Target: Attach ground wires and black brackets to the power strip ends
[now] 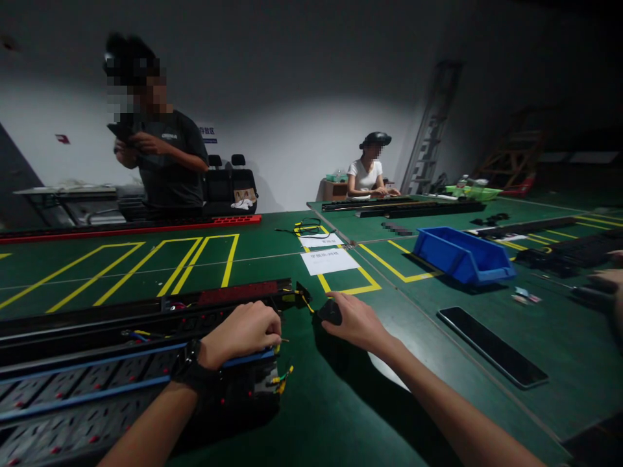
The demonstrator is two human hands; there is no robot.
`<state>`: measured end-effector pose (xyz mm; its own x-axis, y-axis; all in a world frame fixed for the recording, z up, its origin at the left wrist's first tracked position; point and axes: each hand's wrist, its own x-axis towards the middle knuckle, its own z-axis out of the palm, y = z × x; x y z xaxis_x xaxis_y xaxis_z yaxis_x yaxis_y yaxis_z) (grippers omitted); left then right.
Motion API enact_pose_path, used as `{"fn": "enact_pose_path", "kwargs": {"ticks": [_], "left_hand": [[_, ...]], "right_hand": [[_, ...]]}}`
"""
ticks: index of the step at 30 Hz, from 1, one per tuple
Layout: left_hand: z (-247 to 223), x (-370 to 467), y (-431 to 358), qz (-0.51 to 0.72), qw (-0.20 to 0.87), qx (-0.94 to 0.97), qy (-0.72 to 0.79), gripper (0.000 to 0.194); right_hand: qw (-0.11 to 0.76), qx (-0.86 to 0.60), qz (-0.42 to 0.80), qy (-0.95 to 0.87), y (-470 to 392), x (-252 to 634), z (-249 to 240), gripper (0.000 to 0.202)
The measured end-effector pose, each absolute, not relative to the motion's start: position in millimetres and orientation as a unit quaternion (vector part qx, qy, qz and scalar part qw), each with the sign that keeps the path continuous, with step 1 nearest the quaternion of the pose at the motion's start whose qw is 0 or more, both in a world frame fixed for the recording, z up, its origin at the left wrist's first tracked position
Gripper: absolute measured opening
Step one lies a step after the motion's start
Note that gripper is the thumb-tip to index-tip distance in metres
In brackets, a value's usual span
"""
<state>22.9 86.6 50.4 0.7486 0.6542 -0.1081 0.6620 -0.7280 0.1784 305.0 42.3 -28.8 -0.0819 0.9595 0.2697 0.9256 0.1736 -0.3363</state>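
Observation:
Long black power strips (97, 383) with sockets, red dots and blue edges lie side by side at the lower left. My left hand (246, 332), with a dark watch on the wrist, is over their right end, its fingers curled closed; a thin tip shows beside the fingers, but what they grip is hidden. My right hand (357, 321) pinches a small black end piece (331, 312) just off the strips' end. A yellow wire (306, 301) runs from a strip's end towards this piece. Short yellow and green wire ends (285, 379) stick out below my left hand.
A phone (491, 347) lies to the right, with a blue bin (460, 254) behind it. White paper sheets (329, 261) lie on the green table among yellow tape outlines. Two people (168, 152) are across the table. Another person's blurred hand (606, 285) is at the right edge.

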Motion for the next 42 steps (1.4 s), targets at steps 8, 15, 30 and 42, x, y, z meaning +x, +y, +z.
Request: {"fn": "enact_pose_path", "kwargs": {"ticks": [8, 15, 30, 42], "left_hand": [[63.1, 18.8, 88.4, -0.03, 0.115, 0.922, 0.369, 0.014], [66.0, 14.1, 88.6, -0.046, 0.142, 0.918, 0.368, 0.016], [60.4, 60.0, 42.9, 0.023, 0.139, 0.951, 0.274, 0.015], [65.1, 38.0, 80.3, 0.084, 0.042, 0.923, 0.373, 0.024]], "right_hand": [[0.199, -0.616, 0.019, -0.762, 36.7, 301.0, -26.1, 0.036], [0.185, -0.558, 0.078, -0.805, 29.7, 297.4, -15.3, 0.025], [0.104, -0.614, 0.135, -0.771, 23.7, 357.8, 3.4, 0.036], [0.229, -0.576, -0.003, -0.785, 48.5, 321.0, -0.3, 0.039]]}}
